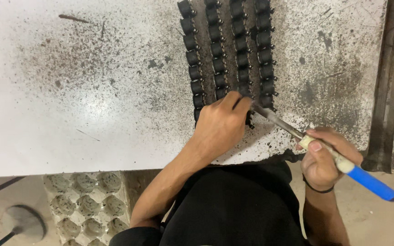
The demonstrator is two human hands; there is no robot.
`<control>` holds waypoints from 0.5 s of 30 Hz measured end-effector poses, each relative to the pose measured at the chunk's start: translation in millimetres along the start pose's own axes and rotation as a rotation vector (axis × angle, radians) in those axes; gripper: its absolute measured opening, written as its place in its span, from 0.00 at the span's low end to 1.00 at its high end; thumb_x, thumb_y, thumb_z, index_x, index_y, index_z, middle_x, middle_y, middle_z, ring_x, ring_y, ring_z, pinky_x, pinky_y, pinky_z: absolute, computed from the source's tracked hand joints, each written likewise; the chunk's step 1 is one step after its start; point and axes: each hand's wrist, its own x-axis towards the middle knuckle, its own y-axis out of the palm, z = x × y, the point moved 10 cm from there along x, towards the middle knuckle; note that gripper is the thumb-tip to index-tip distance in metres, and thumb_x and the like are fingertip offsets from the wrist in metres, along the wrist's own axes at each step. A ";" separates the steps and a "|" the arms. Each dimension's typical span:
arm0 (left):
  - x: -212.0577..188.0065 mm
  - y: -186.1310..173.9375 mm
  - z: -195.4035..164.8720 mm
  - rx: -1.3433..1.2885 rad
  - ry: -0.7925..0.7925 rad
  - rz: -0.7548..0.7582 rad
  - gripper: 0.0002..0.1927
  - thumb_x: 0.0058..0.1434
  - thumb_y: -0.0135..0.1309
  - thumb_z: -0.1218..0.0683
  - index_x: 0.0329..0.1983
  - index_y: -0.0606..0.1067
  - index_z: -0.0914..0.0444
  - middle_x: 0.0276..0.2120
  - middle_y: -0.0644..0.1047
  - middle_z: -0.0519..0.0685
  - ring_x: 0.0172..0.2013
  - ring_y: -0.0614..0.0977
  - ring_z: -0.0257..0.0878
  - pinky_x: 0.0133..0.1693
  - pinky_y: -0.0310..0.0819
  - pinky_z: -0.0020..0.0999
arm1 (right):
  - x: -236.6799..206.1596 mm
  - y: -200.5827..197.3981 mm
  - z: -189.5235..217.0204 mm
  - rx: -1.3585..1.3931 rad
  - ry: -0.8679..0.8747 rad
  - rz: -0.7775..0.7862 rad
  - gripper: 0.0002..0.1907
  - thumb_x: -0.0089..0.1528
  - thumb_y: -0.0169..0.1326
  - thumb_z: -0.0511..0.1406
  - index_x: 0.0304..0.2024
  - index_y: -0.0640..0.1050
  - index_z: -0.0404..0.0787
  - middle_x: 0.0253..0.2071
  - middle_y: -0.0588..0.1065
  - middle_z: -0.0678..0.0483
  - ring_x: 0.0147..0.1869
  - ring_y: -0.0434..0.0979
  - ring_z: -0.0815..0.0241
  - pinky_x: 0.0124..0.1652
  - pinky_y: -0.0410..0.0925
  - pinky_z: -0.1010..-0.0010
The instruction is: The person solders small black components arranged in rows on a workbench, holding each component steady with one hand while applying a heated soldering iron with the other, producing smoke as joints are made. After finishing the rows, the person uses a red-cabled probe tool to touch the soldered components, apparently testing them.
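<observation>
- My right hand [324, 157], lower right, fingers wrapped around a tool [329, 152] (blue handle).
- My left hand [220, 125], centre, fingers curled on the nearest black parts [226, 50].
- Their four rows run to the top edge of the speckled table [92, 91].

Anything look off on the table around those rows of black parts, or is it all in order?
The four rows of black parts stand straight and even. What stands out is the white table: dark specks and smears spread around the rows. The left hand covers the near row ends, so those can't be checked.
</observation>
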 end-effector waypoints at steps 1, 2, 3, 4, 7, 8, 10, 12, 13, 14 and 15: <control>2.1 -6.6 -5.1 0.017 0.002 -0.001 0.13 0.54 0.57 0.65 0.44 0.77 0.67 0.38 0.75 0.53 0.32 0.83 0.47 0.29 0.79 0.38 | 4.3 -5.4 0.4 0.032 0.008 -0.013 0.11 0.68 0.53 0.31 0.43 0.75 0.22 0.35 0.76 0.38 0.26 0.77 0.53 0.27 0.72 0.70; 4.4 -16.7 -12.7 0.034 0.007 -0.005 0.13 0.54 0.57 0.65 0.43 0.77 0.67 0.36 0.76 0.54 0.31 0.83 0.47 0.27 0.78 0.38 | 8.0 -10.0 -0.1 0.070 0.002 -0.037 0.11 0.68 0.53 0.31 0.43 0.75 0.23 0.36 0.76 0.38 0.27 0.77 0.53 0.27 0.72 0.70; 7.7 -29.7 -21.8 0.050 0.009 -0.007 0.12 0.54 0.57 0.65 0.43 0.76 0.68 0.35 0.76 0.54 0.30 0.83 0.47 0.26 0.77 0.38 | 12.5 -14.6 -1.3 0.108 -0.004 -0.062 0.11 0.69 0.53 0.31 0.43 0.75 0.24 0.36 0.76 0.39 0.27 0.76 0.53 0.28 0.72 0.69; 8.1 -45.8 -35.3 0.026 0.033 0.008 0.14 0.53 0.56 0.66 0.44 0.77 0.68 0.33 0.75 0.53 0.29 0.82 0.45 0.25 0.76 0.38 | 14.4 -18.5 -3.6 0.150 -0.013 -0.101 0.10 0.69 0.54 0.31 0.45 0.74 0.26 0.38 0.76 0.39 0.28 0.76 0.53 0.29 0.73 0.68; 12.3 -105.6 -75.2 -0.015 0.152 -0.066 0.14 0.56 0.57 0.69 0.47 0.77 0.71 0.28 0.75 0.50 0.26 0.80 0.41 0.23 0.73 0.37 | 19.6 -11.7 -7.4 0.062 -0.139 -0.114 0.11 0.68 0.56 0.32 0.46 0.71 0.30 0.40 0.76 0.41 0.27 0.74 0.55 0.26 0.72 0.71; 13.3 -126.7 -86.0 -0.007 0.214 -0.174 0.13 0.59 0.58 0.69 0.47 0.75 0.72 0.28 0.75 0.50 0.26 0.80 0.39 0.23 0.73 0.36 | 19.7 -5.5 -7.7 0.001 -0.192 -0.095 0.12 0.67 0.56 0.33 0.47 0.69 0.31 0.40 0.75 0.42 0.26 0.73 0.56 0.24 0.71 0.73; 19.9 -138.1 -86.2 0.054 0.231 -0.277 0.11 0.62 0.59 0.69 0.47 0.76 0.72 0.28 0.75 0.49 0.25 0.78 0.37 0.21 0.71 0.35 | 17.4 3.5 -4.4 -0.050 -0.329 -0.089 0.13 0.69 0.57 0.33 0.48 0.69 0.30 0.38 0.76 0.40 0.30 0.74 0.51 0.32 0.71 0.66; 33.6 -112.9 -62.7 0.147 0.141 -0.258 0.10 0.62 0.59 0.68 0.47 0.79 0.70 0.26 0.75 0.46 0.21 0.76 0.38 0.18 0.67 0.35 | 18.5 9.0 -5.2 -0.056 -0.364 -0.067 0.12 0.69 0.57 0.32 0.48 0.71 0.29 0.37 0.76 0.39 0.30 0.75 0.49 0.34 0.70 0.64; 33.3 -94.7 -50.1 0.154 0.097 -0.228 0.14 0.58 0.58 0.67 0.48 0.79 0.68 0.31 0.75 0.48 0.26 0.78 0.40 0.21 0.70 0.35 | 19.3 10.3 -7.6 -0.040 -0.318 -0.041 0.12 0.69 0.57 0.32 0.47 0.73 0.27 0.36 0.76 0.40 0.29 0.75 0.51 0.32 0.70 0.66; 31.5 -75.7 -36.1 0.161 0.055 -0.200 0.17 0.55 0.56 0.67 0.49 0.79 0.66 0.35 0.75 0.50 0.30 0.80 0.43 0.24 0.73 0.36 | 21.2 12.3 -10.5 -0.024 -0.276 -0.014 0.12 0.68 0.57 0.32 0.45 0.74 0.26 0.35 0.76 0.40 0.27 0.75 0.52 0.29 0.70 0.68; 29.0 -57.8 -21.9 0.167 0.019 -0.173 0.21 0.52 0.54 0.66 0.50 0.79 0.65 0.39 0.75 0.51 0.35 0.82 0.46 0.27 0.76 0.36 | 22.5 12.8 -9.7 -0.035 -0.271 -0.009 0.12 0.68 0.57 0.32 0.45 0.75 0.26 0.34 0.75 0.40 0.26 0.75 0.52 0.29 0.69 0.69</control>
